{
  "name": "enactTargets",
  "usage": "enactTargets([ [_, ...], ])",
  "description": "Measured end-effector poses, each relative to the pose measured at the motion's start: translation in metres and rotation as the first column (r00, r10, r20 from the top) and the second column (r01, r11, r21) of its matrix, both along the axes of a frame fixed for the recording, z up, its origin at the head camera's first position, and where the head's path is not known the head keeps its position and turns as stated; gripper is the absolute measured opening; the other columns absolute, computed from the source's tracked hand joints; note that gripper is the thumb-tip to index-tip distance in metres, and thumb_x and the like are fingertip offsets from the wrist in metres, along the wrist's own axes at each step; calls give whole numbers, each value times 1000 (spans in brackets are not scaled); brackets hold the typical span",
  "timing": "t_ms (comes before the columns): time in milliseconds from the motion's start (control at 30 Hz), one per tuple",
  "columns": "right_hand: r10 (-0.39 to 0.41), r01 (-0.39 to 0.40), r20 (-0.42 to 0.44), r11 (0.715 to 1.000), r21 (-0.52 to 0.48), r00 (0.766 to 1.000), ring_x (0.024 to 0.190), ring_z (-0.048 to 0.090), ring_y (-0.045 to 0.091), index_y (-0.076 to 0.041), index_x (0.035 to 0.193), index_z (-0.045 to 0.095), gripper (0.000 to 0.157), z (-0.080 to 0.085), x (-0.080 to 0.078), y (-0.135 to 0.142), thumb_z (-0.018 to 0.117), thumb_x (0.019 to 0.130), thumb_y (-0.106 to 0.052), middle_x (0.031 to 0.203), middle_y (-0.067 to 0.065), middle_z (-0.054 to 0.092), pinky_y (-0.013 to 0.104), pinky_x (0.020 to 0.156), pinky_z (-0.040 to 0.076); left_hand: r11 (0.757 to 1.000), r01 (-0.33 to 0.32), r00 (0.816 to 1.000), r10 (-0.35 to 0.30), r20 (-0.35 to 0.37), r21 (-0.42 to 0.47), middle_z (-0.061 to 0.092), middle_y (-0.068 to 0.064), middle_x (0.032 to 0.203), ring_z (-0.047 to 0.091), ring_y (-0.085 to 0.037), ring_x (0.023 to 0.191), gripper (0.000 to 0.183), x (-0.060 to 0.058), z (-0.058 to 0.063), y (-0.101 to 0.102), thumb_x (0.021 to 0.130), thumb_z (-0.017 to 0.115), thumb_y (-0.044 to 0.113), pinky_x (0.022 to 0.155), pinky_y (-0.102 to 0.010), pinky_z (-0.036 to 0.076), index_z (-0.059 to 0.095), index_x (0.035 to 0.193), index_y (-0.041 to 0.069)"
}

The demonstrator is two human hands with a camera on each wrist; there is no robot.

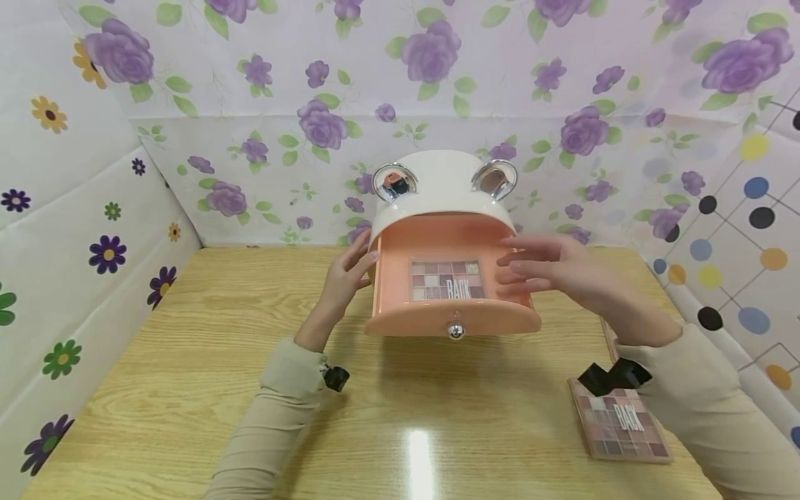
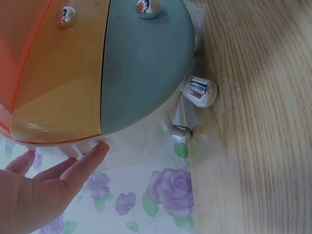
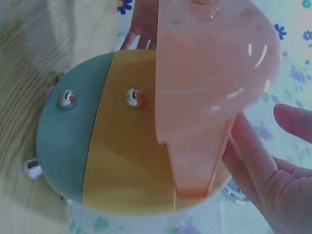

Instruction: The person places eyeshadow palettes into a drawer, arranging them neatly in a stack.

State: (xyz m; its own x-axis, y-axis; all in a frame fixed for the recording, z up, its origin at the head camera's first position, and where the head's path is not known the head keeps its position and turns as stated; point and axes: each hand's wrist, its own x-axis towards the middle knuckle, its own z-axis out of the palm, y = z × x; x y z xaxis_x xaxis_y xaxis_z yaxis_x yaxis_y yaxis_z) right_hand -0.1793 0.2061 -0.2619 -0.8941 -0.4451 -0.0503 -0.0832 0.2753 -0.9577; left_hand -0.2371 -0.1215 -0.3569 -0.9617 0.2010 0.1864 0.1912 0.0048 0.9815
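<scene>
A white rounded drawer box (image 1: 444, 182) stands at the back of the table, two chrome rings on its top. Its upper coral drawer (image 1: 406, 319) is pulled out, and an eyeshadow palette (image 1: 431, 283) marked "BACK" lies inside. My left hand (image 1: 340, 279) rests with extended fingers against the box's left side. Beside the drawer's right wall is my right hand (image 1: 559, 267), fingers loosely spread and overlapping the wall in the head view; it holds nothing. Below the coral drawer, a yellow drawer (image 2: 63, 92) and a teal drawer (image 2: 146, 63) are closed.
Another eyeshadow palette (image 1: 619, 427) lies on the wooden table (image 1: 250, 305) at the front right, next to the right forearm. A pinkish edge (image 1: 608, 339) shows partly behind that arm. Flowered cloth (image 1: 262, 160) hangs behind the box; short chrome feet (image 2: 200, 91) support it.
</scene>
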Motion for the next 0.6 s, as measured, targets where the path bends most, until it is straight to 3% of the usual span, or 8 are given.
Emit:
enactTargets([
  [267,11,-11,-7,1000,-7,1000,91,63,24,4,133,40,48,-10,5,26,55,92,-16,109,14,62,37,77,52,1000,-5,1000,5,5,4,38,-16,139,45,-30,119,56,-1,1,0,92,49,22,86,-47,47,31,143,15],
  [433,54,-55,-12,996,-65,998,85,63,23,-8,130,49,37,-18,7,41,51,93,-9,100,12,62,38,68,54,1000,-6,1000,6,8,1,39,-16,138,45,-30,119,55,0,1,1,92,49,22,87,-48,46,30,144,15],
  [600,44,-45,-8,998,-36,999,82,63,22,-13,129,50,36,-26,9,57,51,93,-9,101,7,63,35,63,54,1000,-4,1000,4,7,-3,38,-16,139,44,-30,120,55,2,2,1,92,49,23,86,-47,46,30,144,16],
])
